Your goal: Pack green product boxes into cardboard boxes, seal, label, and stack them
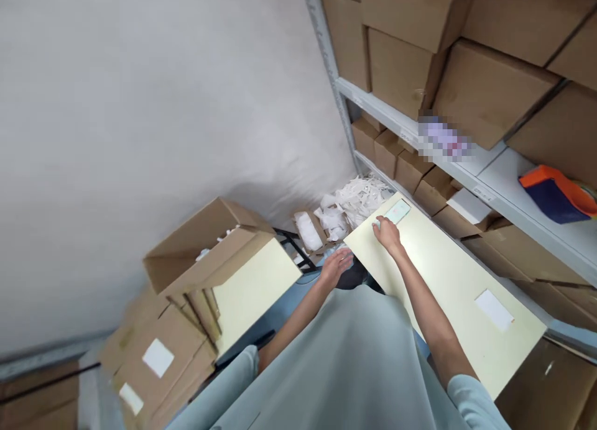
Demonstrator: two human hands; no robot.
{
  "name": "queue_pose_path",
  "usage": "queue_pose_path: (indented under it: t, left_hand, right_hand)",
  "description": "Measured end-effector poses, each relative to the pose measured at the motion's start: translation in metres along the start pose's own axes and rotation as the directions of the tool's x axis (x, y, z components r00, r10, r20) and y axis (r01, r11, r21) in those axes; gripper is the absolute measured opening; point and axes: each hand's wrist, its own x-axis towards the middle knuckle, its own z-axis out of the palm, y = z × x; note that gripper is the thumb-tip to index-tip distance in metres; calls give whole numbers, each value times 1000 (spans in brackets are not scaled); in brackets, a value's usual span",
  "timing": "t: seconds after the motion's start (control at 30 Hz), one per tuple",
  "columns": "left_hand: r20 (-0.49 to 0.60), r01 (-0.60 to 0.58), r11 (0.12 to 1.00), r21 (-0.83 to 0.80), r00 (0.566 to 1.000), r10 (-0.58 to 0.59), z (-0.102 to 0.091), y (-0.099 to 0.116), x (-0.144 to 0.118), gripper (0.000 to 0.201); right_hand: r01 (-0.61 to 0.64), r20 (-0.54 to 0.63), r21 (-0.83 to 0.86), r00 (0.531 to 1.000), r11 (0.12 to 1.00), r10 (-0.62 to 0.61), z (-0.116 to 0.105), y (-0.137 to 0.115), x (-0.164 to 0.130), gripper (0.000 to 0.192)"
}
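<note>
On the cream tabletop (436, 262) to my right lies a thin pale green packet (398, 211), flat near the far corner. My right hand (387, 233) is at its near end, thumb and fingers closing on that edge and covering part of it. My left hand (336, 267) hovers beside the table's left edge, fingers stretched out, with nothing visible in it. A white rectangular sheet or card (494, 309) rests farther down the same tabletop.
An open cardboard box (209, 253) stands on a second cream table (256, 278) to the left, above stacked flattened cartons (172, 349). White paper scraps (361, 197) are heaped by the wall. Metal shelving (513, 187) with boxes and an orange-and-blue bin (559, 194) borders the right.
</note>
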Motion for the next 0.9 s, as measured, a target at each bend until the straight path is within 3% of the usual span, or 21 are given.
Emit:
queue_pose_path:
  t: [0.1, 0.23, 0.43, 0.53, 0.63, 0.73, 0.83, 0.9]
  left_hand:
    - [-111, -69, 991, -112, 992, 56, -43, 13, -22, 5]
    - [-179, -187, 949, -252, 973, 145, -82, 36, -34, 5]
    - [-60, -271, 869, -414, 961, 271, -120, 52, -42, 4]
    - [-22, -341, 818, -463, 927, 374, -166, 53, -52, 10]
    - [-93, -442, 747, -496, 883, 460, -253, 56, -63, 13]
    - [-254, -482, 672, -562, 874, 415, -371, 49, -77, 11]
    - [-479, -480, 535, -695, 864, 153, -492, 25, -98, 14]
    - [-550, -470, 434, -769, 832, -74, -560, 4, -113, 14]
  right_hand:
    - [183, 65, 51, 980, 982, -186, 32, -41, -24, 43]
    - [314, 127, 161, 933, 936, -336, 73, -89, -66, 36]
    - [389, 169, 241, 885, 889, -434, 108, -150, -116, 36]
    - [451, 198, 204, 851, 869, -487, 138, -198, -133, 36]
    - [533, 267, 160, 787, 831, -556, 193, -266, -150, 34]
    - [595, 405, 171, 684, 785, -606, 269, -338, -175, 32]
    - [605, 555, 188, 585, 774, -592, 349, -399, -203, 29]
    - [588, 625, 149, 567, 795, -537, 396, -432, -218, 27]
